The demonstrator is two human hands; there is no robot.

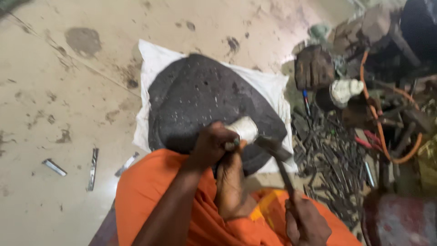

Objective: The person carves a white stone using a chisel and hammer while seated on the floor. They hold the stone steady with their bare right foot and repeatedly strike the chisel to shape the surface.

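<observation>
Left hand is clamped tight, fingers curled round a short chisel with a white cloth-wrapped top, and that chisel stands tilted on the near edge of the big round dark grey stone slab. The wrapped end pokes out above the fist; the tip is hidden beneath the hand, so I cannot tell exactly where it meets the stone. Right hand sits low at the bottom of the view, closed round the thin dark handle of a metal-headed hammer. The hammer's head hangs just beside the chisel's white top, right of it; whether the two touch I cannot tell, the picture is blurred there. A bare foot rests against the slab's near rim, between the two arms, and orange cloth covers the lap below.

The slab lies flat on a white cloth sheet spread over the stained pale concrete floor. To the left of the orange cloth, well apart from the hands, a few flat metal strips lie on the floor. To the right, a heap of dark metal rods and tools spreads out, with an orange cable looping through the clutter behind it.
</observation>
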